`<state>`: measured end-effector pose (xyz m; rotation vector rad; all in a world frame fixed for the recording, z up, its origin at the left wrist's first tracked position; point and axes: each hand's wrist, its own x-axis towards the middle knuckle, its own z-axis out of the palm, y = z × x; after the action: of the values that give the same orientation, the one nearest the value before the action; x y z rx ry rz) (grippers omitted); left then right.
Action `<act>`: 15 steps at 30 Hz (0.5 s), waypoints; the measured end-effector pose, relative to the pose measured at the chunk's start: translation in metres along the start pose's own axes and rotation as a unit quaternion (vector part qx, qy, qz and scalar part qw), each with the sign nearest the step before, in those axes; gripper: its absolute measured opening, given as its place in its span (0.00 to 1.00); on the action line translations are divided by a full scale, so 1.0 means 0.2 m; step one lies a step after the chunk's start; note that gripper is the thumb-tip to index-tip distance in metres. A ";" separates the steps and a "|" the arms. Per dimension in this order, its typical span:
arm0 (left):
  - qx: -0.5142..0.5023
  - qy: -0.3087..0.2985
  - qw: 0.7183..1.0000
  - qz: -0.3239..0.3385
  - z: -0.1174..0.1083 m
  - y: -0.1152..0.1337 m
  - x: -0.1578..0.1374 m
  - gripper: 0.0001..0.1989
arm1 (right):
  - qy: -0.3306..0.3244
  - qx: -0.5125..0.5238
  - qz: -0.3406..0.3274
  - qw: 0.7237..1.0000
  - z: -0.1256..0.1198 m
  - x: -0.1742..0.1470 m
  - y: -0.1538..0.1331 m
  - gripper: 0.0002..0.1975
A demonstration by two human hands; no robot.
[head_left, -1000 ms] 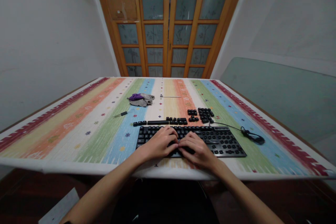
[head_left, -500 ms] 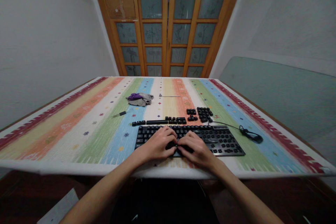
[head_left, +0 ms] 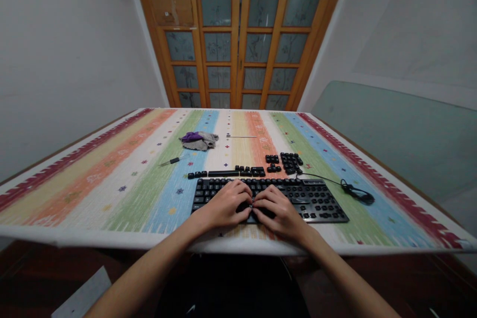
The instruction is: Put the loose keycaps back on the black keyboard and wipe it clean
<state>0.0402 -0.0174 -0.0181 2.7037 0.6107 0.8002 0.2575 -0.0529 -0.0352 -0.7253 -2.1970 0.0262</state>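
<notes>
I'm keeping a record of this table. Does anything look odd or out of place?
Yes: the right end of the keyboard looks stripped, while loose keycaps lie just beyond its far edge, including one long keycap. That's odd for a keyboard, but they sit in fairly neat groups, so it looks orderly rather than spilled.

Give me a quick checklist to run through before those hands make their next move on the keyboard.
1. Keyboard lying on the striped tablecloth: ok.
2. Left hand and right hand both at the keyboard: ok.
3. Every key capped: not ok; the right end lacks caps, loose keycaps lie beyond the far edge.
4. Cable away from both hands: ok, bundled at the right.
5. Fingers pinching something: cannot tell; partly hidden.
</notes>
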 end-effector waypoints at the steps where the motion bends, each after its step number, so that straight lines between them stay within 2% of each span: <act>1: 0.000 0.001 1.000 0.002 0.00 0.00 0.00 0.02 | 0.000 0.001 -0.001 1.000 0.00 0.00 0.00 0.05; 15: 0.028 0.002 1.000 0.005 0.01 0.00 -0.01 0.02 | -0.015 -0.005 0.008 1.000 0.00 -0.01 0.00 0.06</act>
<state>0.0398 -0.0182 -0.0208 2.7584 0.6287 0.8026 0.2576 -0.0535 -0.0368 -0.7526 -2.2215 0.0340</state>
